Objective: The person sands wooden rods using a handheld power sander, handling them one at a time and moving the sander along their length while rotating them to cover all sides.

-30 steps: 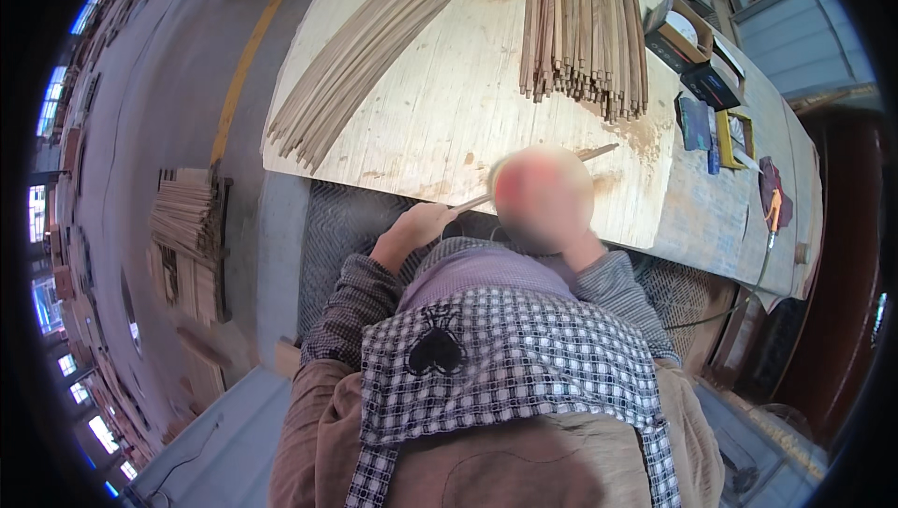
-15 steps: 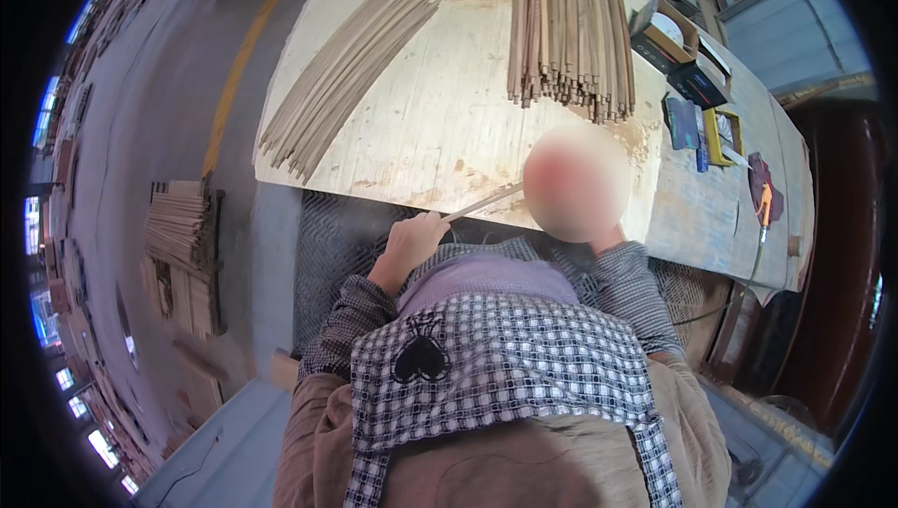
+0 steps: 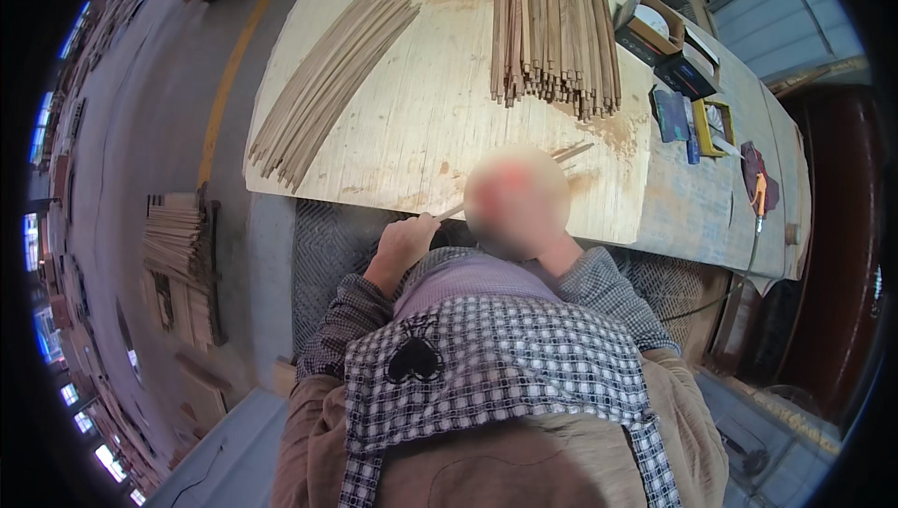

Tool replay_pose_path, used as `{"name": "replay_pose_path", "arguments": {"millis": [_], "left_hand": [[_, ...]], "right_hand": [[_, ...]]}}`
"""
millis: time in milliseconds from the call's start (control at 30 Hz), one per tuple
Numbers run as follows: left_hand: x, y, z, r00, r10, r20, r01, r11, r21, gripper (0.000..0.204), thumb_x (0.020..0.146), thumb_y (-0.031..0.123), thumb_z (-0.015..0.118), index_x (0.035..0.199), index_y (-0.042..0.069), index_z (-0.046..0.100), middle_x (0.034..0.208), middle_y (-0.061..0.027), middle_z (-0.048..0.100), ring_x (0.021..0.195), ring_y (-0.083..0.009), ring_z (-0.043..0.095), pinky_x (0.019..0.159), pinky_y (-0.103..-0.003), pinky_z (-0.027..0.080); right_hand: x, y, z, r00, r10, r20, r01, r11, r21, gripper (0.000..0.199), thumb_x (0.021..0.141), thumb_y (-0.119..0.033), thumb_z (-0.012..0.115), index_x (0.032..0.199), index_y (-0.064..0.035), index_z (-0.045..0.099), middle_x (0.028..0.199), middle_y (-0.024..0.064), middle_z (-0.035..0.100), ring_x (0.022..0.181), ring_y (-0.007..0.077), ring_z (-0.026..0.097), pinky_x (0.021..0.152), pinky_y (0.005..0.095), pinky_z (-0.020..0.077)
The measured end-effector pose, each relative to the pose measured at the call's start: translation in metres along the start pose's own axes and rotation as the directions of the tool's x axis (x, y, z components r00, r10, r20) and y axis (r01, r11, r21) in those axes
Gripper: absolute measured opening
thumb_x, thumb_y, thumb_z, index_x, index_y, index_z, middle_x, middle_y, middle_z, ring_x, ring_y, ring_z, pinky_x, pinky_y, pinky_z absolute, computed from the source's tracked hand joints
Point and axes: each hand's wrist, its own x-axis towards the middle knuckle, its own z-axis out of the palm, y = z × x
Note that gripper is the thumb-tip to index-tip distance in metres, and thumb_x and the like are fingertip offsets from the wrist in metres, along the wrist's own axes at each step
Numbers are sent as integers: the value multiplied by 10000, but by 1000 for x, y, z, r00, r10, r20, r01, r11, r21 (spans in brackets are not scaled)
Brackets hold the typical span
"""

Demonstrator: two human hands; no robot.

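Observation:
My left hand point(image 3: 404, 242) is closed around the near end of a thin wooden stick point(image 3: 452, 212) at the table's front edge. The stick slants up to the right, and its far end shows above the tabletop. My right hand point(image 3: 547, 235) is over the middle of the stick. A round blur hides its fingers and a reddish patch there, so its grip is unclear. Beyond my hands, a thick bundle of wooden sticks point(image 3: 554, 36) lies at the far middle. A looser bundle of sticks point(image 3: 332, 87) lies slanted at the left of the table.
The pale wooden table point(image 3: 440, 59) stretches ahead. At its right are open cardboard boxes point(image 3: 687, 70), a yellow tray point(image 3: 714, 129), a blue packet point(image 3: 671, 115) and an orange air gun point(image 3: 760, 192) with a hose. Stacked wood point(image 3: 178, 237) stands on the floor at left.
My right hand has moved left along the stick, closer to my left hand. More of the stick's far end now shows beyond the blur. The whole view has shifted slightly.

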Motion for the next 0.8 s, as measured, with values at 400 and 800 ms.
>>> {"name": "replay_pose_path", "arguments": {"millis": [400, 800], "left_hand": [[2, 9, -8, 999, -5, 53, 5, 1000, -3, 278, 914, 286, 482, 777, 51, 540, 668, -156, 611, 643, -350, 609, 557, -471, 457], [0, -4, 0, 1000, -20, 22, 19, 999, 30, 237, 890, 265, 510, 765, 64, 510, 615, -147, 601, 587, -353, 607, 532, -477, 471]], "right_hand": [[8, -13, -6, 995, 23, 97, -28, 999, 43, 416, 775, -175, 596, 1176, -227, 499, 937, 258, 507, 760, 402, 587, 637, 450, 500], [-10, 56, -2, 995, 94, -35, -89, 987, 132, 360, 942, -264, 495, 1232, -52, 469, 1200, 86, 516, 1131, 211, 480, 982, 366, 379]]}}
